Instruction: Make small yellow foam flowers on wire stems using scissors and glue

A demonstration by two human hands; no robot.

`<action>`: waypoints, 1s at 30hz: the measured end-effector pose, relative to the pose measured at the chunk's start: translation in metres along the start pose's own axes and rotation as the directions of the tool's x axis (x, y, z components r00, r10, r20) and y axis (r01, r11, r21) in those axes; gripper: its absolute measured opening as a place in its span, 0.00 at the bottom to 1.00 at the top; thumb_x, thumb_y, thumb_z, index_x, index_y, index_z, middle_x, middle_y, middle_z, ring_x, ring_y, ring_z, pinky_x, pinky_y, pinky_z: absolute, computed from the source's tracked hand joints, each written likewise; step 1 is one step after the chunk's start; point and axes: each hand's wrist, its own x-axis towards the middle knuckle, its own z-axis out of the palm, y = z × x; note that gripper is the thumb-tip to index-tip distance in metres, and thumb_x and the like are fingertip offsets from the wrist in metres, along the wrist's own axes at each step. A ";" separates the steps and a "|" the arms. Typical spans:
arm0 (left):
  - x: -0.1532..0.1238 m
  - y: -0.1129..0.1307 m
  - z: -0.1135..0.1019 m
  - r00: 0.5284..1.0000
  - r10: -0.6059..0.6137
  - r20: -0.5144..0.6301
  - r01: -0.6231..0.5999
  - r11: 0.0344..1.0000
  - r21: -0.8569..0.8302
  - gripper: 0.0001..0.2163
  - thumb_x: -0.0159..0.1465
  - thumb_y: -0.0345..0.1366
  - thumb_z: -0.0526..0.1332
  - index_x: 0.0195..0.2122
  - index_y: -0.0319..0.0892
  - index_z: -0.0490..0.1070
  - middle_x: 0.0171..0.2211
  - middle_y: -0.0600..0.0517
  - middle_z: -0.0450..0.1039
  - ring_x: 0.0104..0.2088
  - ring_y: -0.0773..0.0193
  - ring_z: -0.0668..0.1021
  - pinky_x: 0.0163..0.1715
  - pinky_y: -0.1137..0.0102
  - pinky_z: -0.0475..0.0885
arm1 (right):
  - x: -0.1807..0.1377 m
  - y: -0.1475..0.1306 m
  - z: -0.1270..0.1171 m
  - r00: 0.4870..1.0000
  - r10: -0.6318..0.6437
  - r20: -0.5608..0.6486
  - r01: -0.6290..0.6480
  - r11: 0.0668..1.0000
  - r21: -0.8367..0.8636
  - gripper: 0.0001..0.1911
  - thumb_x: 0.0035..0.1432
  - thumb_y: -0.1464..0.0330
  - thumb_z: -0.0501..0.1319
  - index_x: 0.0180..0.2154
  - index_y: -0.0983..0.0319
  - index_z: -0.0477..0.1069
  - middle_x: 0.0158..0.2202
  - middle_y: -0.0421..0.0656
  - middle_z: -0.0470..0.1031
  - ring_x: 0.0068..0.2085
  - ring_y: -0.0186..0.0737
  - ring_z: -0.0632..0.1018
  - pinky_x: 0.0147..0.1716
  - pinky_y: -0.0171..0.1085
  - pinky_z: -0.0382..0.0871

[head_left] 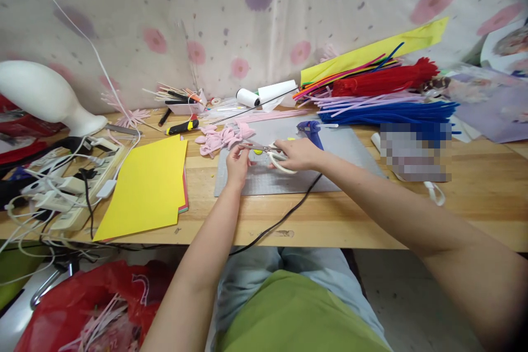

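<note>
My right hand (300, 154) grips white-handled scissors (284, 168), their blades pointing left over a grey mat (342, 173). The fingers of my left hand (237, 166) are pinched together by the blade tips; whatever is between them is too small to make out. Just under the blades shows a small yellow piece (258, 152). Fuzzy pink twisted pieces (220, 137) lie beyond my left hand, at the mat's left corner. A blue glue gun (312, 133) rests on the mat behind my right hand, partly covered by it.
Yellow sheets (144, 187) and a crowded power strip (82, 198) occupy the left side, near a white foam head (45, 96). Blue pipe cleaners (388, 114) and red ones (383, 80) are piled at the back right. A black cable (280, 223) crosses the front edge.
</note>
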 end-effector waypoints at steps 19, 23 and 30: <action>0.002 -0.004 0.001 1.000 0.014 -0.019 -0.014 0.999 0.030 0.06 0.50 0.37 0.61 0.23 0.41 0.64 0.13 0.62 0.54 0.14 0.76 0.60 0.18 0.77 0.68 | -0.006 -0.011 0.002 0.999 0.037 -0.004 -0.037 0.990 -0.137 0.34 0.53 0.42 0.47 0.44 0.62 0.68 0.37 0.50 0.78 0.37 0.49 0.77 0.29 0.36 0.56; 0.002 -0.004 0.001 0.999 0.020 -0.026 -0.019 0.999 0.033 0.05 0.49 0.35 0.60 0.23 0.41 0.64 0.13 0.62 0.55 0.13 0.76 0.60 0.17 0.76 0.68 | -0.007 -0.013 0.002 0.999 0.039 -0.006 -0.040 0.989 -0.143 0.34 0.52 0.41 0.48 0.44 0.61 0.67 0.37 0.49 0.78 0.38 0.49 0.78 0.28 0.36 0.56; 0.001 -0.003 0.001 0.999 0.027 -0.036 -0.026 0.999 0.046 0.04 0.50 0.34 0.58 0.22 0.42 0.63 0.13 0.62 0.55 0.13 0.75 0.60 0.17 0.76 0.68 | -0.006 -0.014 0.004 0.999 0.038 -0.013 -0.039 0.989 -0.145 0.34 0.54 0.41 0.45 0.44 0.62 0.68 0.37 0.50 0.78 0.38 0.50 0.78 0.29 0.36 0.56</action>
